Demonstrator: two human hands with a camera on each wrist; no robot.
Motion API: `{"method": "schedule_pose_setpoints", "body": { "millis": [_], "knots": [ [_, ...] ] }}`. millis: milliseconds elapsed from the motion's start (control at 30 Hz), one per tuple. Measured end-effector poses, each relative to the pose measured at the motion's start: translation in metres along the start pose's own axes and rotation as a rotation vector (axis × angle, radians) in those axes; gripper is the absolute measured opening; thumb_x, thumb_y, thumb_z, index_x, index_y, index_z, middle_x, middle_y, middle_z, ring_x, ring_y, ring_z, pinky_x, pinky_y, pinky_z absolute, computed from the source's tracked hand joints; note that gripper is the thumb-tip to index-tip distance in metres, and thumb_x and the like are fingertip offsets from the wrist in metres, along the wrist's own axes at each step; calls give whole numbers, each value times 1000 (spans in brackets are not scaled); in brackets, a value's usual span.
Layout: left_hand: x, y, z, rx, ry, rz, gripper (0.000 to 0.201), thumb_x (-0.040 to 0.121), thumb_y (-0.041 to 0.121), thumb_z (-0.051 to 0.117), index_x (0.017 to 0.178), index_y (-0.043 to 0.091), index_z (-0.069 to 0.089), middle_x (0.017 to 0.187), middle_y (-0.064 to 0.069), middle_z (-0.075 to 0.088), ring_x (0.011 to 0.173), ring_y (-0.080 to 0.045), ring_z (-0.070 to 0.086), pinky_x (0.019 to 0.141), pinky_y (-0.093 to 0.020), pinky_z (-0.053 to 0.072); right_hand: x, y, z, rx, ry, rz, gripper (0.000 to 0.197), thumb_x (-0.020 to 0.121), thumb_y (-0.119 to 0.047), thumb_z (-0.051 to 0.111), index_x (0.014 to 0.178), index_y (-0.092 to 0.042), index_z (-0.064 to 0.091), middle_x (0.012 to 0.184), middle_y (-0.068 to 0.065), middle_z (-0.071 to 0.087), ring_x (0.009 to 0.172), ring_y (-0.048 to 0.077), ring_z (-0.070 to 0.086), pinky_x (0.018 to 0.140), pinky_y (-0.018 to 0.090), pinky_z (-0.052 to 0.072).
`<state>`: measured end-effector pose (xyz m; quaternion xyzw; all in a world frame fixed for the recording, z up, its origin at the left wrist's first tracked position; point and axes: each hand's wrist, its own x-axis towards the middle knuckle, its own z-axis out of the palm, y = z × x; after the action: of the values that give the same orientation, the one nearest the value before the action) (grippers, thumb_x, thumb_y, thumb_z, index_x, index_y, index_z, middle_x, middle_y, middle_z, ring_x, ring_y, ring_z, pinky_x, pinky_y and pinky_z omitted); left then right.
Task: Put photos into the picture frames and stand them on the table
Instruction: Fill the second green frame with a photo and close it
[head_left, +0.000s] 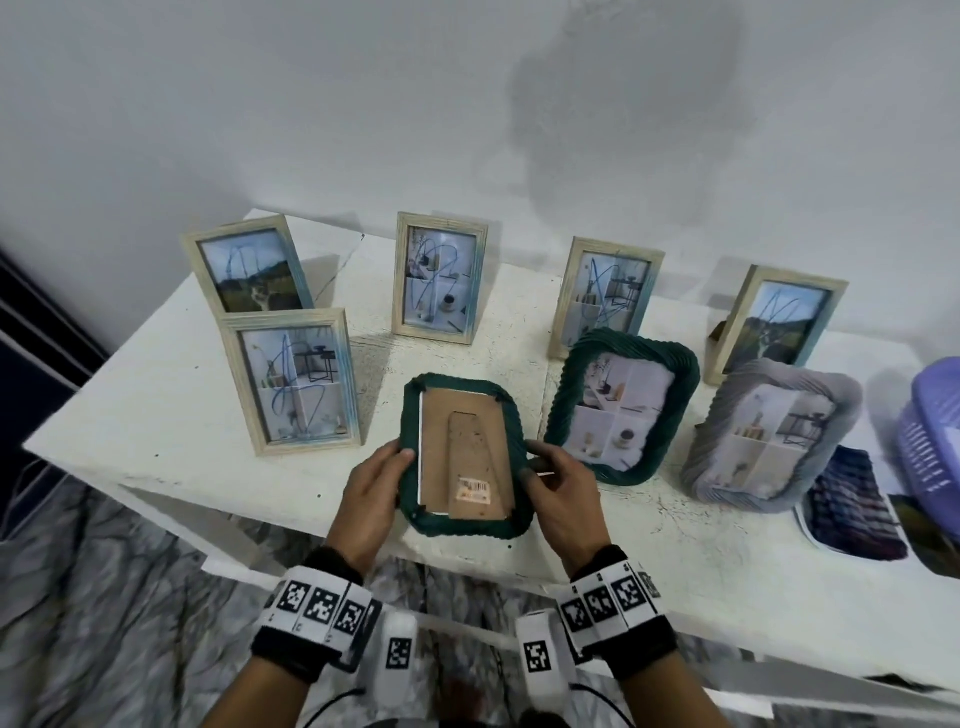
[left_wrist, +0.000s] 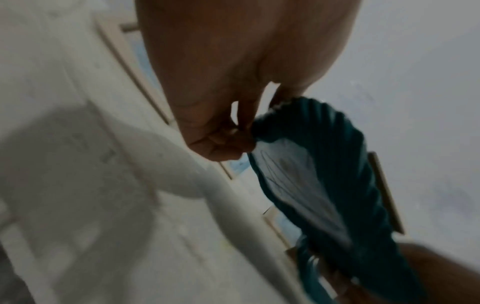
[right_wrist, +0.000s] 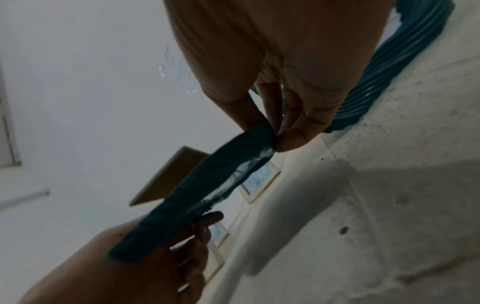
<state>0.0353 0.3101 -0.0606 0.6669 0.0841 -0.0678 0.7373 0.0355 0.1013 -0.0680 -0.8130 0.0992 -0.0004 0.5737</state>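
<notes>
Both hands on the dark green frame (head_left: 465, 457), held back-side up over the table's (head_left: 171, 431) near edge. Left hand (head_left: 370, 499) grips its left rim, thumb on top, fingers curled under; right hand (head_left: 563, 501) pinches the right rim the same way. Brown backing board with easel stand (head_left: 475, 460) faces up, barcode sticker (head_left: 474, 490) near its lower end. Wrist views: fingers clamped on the green rim, glass side facing down.

Right of it, a second green frame (head_left: 621, 405) and a grey frame (head_left: 769, 431) stand with photos in. Loose prints (head_left: 852, 506) lie flat near the right edge, purple basket (head_left: 932, 426) just beyond. One wooden frame (head_left: 293, 382) stands left of the held frame. Four more wooden frames stand along the far edge by the wall: far-left (head_left: 249, 270), centre (head_left: 440, 278), right of centre (head_left: 605, 293), far-right (head_left: 776, 322). All hold photos.
</notes>
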Motion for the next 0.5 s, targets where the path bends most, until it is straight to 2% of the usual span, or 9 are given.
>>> {"method": "schedule_pose_setpoints", "body": {
  "millis": [100,167,233,333,367,433,500],
  "knots": [
    [4,-15,-7,604,35,99,18,101,16,47,98,17,64,92,-6,64,91,-25,59,74,-19,42,0,5,2,-197,-4,-32,33,92,-8,59,124,-11,61,88,-3,63,75,8,59,65,12,43],
    [7,-18,-8,804,54,154,16,98,16,50,103,15,65,82,-3,56,81,-21,52,66,-24,35,-1,9,3,-302,-15,-48,33,91,-9,59,124,-10,61,88,0,62,77,13,56,65,13,36],
    [9,-20,-8,882,68,166,17,97,19,51,105,13,65,79,0,51,77,-18,49,66,-29,32,-3,11,4,-384,-30,-61,34,90,-7,59,123,-9,61,89,3,63,79,15,54,67,15,33],
    [10,-21,-8,964,34,145,18,97,32,51,98,17,62,78,2,50,79,-20,51,67,-29,32,-4,15,3,-454,-38,-57,33,88,-7,59,121,-6,62,95,10,68,85,21,58,71,21,37],
    [10,-21,-7,981,25,135,22,97,38,51,100,19,61,81,2,51,82,-21,53,68,-29,33,-4,16,3,-461,-40,-50,33,88,-8,59,121,-6,63,96,11,69,86,23,60,72,21,37],
    [12,-22,-7,1014,23,127,41,96,52,47,119,19,58,95,-2,54,91,-21,55,74,-30,40,-2,14,2,-486,-32,-64,29,89,-9,58,118,-4,64,95,13,70,86,25,62,70,22,37],
    [15,-25,-6,1064,46,153,67,90,67,44,138,20,46,109,-5,53,103,-23,53,85,-33,44,1,11,3,-533,-17,-115,24,90,-11,58,111,-2,65,93,16,70,84,29,63,71,28,41]
  ]
}}
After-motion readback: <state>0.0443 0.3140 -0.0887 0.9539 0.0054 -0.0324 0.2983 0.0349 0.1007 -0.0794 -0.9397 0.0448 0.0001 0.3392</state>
